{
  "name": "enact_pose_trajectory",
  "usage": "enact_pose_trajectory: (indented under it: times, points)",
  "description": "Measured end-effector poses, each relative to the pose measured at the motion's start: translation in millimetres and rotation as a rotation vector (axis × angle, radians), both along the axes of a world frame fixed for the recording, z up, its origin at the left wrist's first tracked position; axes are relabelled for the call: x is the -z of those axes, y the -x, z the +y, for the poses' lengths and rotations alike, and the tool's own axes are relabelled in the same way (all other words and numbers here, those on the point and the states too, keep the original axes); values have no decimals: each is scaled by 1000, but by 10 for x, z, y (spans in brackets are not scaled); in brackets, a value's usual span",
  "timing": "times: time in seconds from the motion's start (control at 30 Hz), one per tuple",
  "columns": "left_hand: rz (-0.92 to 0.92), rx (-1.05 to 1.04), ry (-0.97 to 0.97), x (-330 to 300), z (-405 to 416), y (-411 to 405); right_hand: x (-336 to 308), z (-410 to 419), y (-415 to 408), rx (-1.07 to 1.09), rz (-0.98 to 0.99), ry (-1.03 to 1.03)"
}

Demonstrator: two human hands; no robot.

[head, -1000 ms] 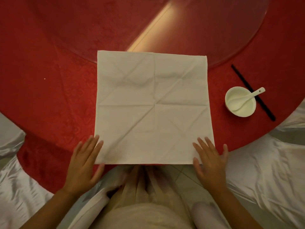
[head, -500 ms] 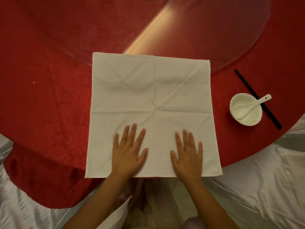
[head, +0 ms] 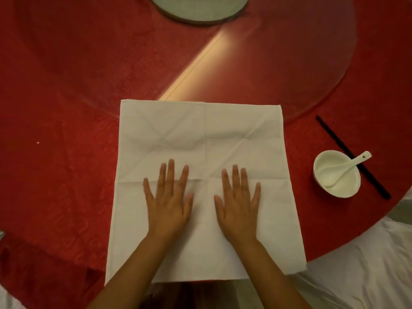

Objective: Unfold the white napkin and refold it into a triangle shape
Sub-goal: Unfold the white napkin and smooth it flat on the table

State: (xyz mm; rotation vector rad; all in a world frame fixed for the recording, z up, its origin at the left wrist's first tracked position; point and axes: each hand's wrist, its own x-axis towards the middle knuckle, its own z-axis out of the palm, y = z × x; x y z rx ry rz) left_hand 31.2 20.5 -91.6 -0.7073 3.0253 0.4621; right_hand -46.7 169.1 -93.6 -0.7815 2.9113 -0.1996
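The square white cloth napkin (head: 204, 175) lies fully opened and flat on the round table with the red patterned tablecloth (head: 55, 152), its near edge hanging slightly past the table's near edge and its far edge lapping onto the round glass turntable (head: 289, 63) at the table's middle. Both hands rest palm-down on the napkin's near half, the left hand (head: 168, 201) and the right hand (head: 238, 204) side by side with a gap between them, fingers stretched out straight and a little spread, gripping nothing, only pressing the cloth. The fabric looks light, thin and limp, yet it keeps crisp crease lines: a cross through the centre and several diagonals. It should slide easily on the tablecloth, so one hand may need to pin it while the other lifts. A corner is probably the best place to pinch it, likely a near one, carried across to the opposite far corner along a diagonal crease. Near the table's right edge, well apart from the napkin, sit a small white ceramic bowl (head: 338, 186) with a white ceramic spoon (head: 350, 167) in it and black chopsticks (head: 330, 136) beside it.
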Motion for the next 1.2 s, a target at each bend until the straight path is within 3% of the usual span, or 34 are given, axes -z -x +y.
enact_pose_trajectory:
  times: [0.27,0.6,0.83,0.93,1.07,1.2]
  points:
    - [-123,79,81,345,-130,394,232,-280,346,-87,-21,-91]
    - [-119,-168,50,305,-726,268,230,111,1079,71,-13,-59]
    - [-53,-282,44,256,-978,139,214,247,1379,233,44,-38]
    - [91,-380,27,208,-950,246,171,141,1374,286,118,39]
    - [233,-130,68,56,-761,918,82,-443,1353,-5,210,127]
    - [178,60,136,13,-594,1582,58,-935,1434,-133,200,53]
